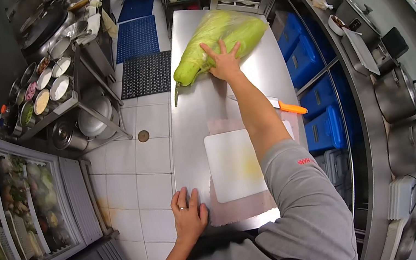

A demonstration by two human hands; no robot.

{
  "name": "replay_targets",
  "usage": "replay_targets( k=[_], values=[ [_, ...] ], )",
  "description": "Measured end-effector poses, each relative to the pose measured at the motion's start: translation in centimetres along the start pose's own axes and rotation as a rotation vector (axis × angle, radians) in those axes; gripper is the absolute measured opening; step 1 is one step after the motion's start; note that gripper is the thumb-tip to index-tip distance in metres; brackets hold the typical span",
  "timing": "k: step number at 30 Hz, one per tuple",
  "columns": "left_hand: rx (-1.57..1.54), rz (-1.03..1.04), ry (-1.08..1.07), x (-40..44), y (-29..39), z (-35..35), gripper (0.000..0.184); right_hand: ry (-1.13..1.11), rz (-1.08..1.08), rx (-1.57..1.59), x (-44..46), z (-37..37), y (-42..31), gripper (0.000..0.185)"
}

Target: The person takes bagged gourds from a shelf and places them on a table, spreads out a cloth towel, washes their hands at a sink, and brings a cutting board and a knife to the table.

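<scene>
At the far end of the steel table [192,133], my right hand [223,60] lies with spread fingers on a clear plastic bag of long green vegetables [227,32], possibly gourds. One green end with a stem [188,72] pokes out at the bag's left. Beside the table's left edge, my left hand [188,215] rests with its fingers apart, holding nothing. A white cutting board [231,165] lies on a pinkish cloth [233,212] in front of me. Beyond the board is a knife with an orange handle [293,107]; my right forearm covers part of its blade.
Left of the table, a rack holds several metal containers of ingredients [61,88]. A glass-front fridge [15,203] stands nearer. Blue bins [324,129] sit under the right counter, which carries large pots [406,148]. Mats [145,74] cover part of the tiled floor.
</scene>
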State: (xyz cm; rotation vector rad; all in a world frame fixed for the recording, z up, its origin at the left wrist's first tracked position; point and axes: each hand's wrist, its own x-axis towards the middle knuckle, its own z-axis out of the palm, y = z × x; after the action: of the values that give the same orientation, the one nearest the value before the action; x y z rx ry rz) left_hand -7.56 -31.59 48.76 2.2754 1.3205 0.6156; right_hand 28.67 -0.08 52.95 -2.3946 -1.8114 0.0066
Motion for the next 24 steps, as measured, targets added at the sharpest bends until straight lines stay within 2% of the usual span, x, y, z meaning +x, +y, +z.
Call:
replay_targets(
  k=[4, 7, 9, 11, 13, 17, 20, 24],
  values=[
    [0.033, 0.016, 0.033, 0.0, 0.3, -0.1, 0.049, -0.099, -0.058, 0.046, 0.1, -1.3, 1.6, 0.092],
    [0.055, 0.027, 0.051, 0.0, 0.6, -0.1, 0.048, 0.065, -0.16, 0.229, -4.8, -1.3, 6.1, 0.078],
    [0.039, 0.016, 0.053, 0.1, 0.9, -0.2, 0.048, 0.036, -0.226, 0.336, -8.8, -0.3, 13.1, 0.058],
    [0.054, 0.034, 0.079, 0.2, 0.6, 0.2, 0.048, 0.071, -0.092, 0.146, -15.7, -2.7, 16.8, 0.042],
    [0.067, 0.042, 0.092, 0.1, 0.6, 0.4, 0.048, 0.144, 0.047, 0.108, -20.4, -4.5, 17.9, 0.034],
    [0.104, 0.02, 0.076, 0.2, 1.5, 0.1, 0.047, 0.157, 0.06, 0.244, -21.5, 0.7, 23.4, 0.031],
    [0.114, 0.008, 0.09, -0.1, 1.2, 0.6, 0.048, 0.218, 0.039, 0.247, -18.0, 1.4, 23.2, 0.033],
    [0.128, 0.007, 0.154, 0.0, 1.1, 0.5, 0.045, 0.141, 0.069, 0.235, -14.0, 1.5, 21.4, 0.034]
  ],
)
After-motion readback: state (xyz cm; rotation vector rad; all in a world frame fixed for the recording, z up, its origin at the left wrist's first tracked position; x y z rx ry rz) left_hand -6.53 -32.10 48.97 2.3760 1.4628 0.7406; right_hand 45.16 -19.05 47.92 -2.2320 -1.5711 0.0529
